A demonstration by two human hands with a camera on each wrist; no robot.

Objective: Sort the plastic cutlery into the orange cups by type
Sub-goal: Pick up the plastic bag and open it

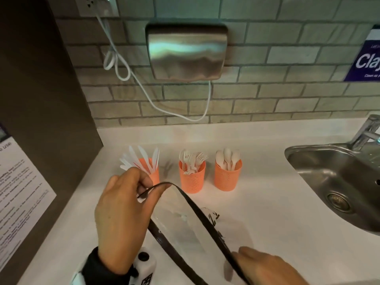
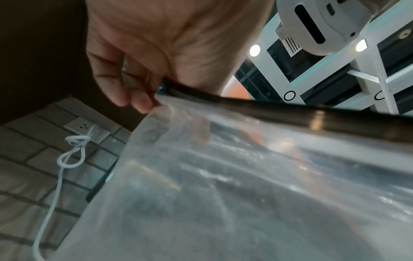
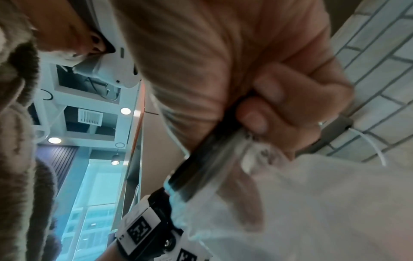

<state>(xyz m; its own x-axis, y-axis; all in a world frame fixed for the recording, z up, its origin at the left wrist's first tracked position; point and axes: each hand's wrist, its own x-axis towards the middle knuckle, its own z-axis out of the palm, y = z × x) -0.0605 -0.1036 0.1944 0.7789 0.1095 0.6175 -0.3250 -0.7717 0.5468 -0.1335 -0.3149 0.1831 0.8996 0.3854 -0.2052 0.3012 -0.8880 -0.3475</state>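
Observation:
Three orange cups stand in a row on the white counter: the left cup (image 1: 154,171) holds white knives, the middle cup (image 1: 192,178) forks, the right cup (image 1: 227,175) spoons. In front of them both hands hold up a clear plastic bag (image 1: 205,229) with a dark zip strip along its mouth. My left hand (image 1: 123,210) pinches the far end of the strip (image 2: 190,91). My right hand (image 1: 267,268) pinches the near end (image 3: 214,159). The bag's mouth gapes between the two strips. Whether anything lies inside it I cannot tell.
A steel sink (image 1: 337,182) with a tap (image 1: 368,130) is set into the counter at the right. A dark panel with a printed notice (image 1: 18,198) walls off the left. On the tiled wall hang a metal dispenser (image 1: 186,52) and a white cable (image 1: 144,85).

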